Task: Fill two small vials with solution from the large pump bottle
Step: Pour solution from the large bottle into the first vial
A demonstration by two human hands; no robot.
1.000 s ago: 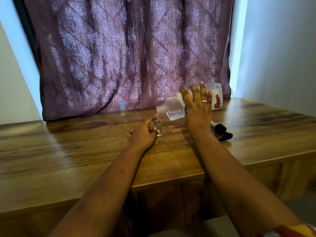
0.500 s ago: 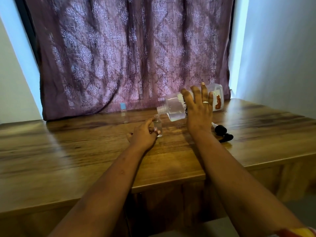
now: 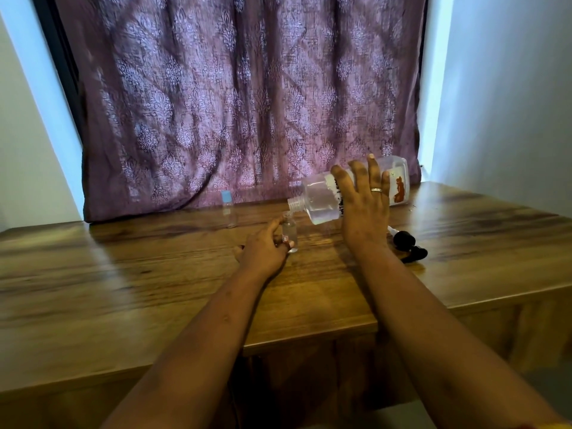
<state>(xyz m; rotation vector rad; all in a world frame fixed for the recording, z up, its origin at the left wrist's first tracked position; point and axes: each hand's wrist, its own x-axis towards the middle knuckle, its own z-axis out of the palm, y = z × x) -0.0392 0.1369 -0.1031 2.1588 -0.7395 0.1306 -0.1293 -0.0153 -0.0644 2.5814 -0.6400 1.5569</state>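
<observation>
My right hand [image 3: 365, 205] grips the large clear bottle [image 3: 318, 199], which is tipped on its side with its uncapped threaded neck pointing left and down. That neck sits just above the mouth of a small open vial [image 3: 290, 233] standing on the wooden table [image 3: 154, 289]. My left hand [image 3: 263, 249] holds this vial near its base. A second small vial [image 3: 229, 210] with a light blue cap stands apart, further back to the left near the curtain.
The black pump head [image 3: 407, 244] with its white tube lies on the table right of my right wrist. A purple patterned curtain [image 3: 241, 103] hangs along the table's far edge. A white wall closes the right side.
Almost nothing has moved. The bottle stays tipped over the vial and both hands hold their places.
</observation>
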